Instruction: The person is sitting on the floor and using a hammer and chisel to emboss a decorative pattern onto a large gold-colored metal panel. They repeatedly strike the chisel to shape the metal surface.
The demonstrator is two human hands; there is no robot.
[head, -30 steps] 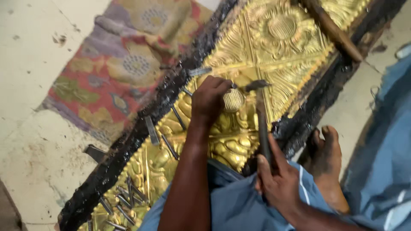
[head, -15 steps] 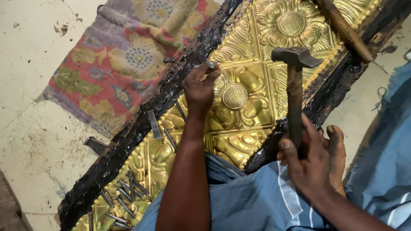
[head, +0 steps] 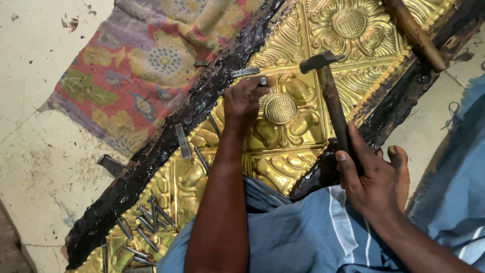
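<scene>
Fingers of left hand (head: pixel 244 102) pinch a punch (head: pixel 262 81) upright on the brass sheet (head: pixel 283 116), beside a round boss. Right hand (head: pixel 371 177) fingers wrapped around hammer (head: pixel 331 98) handle, head raised above sheet.

Single head view, worn on person's head, facing steeply down, close over work. Left hand (head: pixel 246 100) near frame centre, right hand (head: pixel 372 178) lower right; embossed brass panel (head: pixel 303 60) beneath both hands; floor (head: pixel 35 151) beyond left hand. No second view.
</scene>
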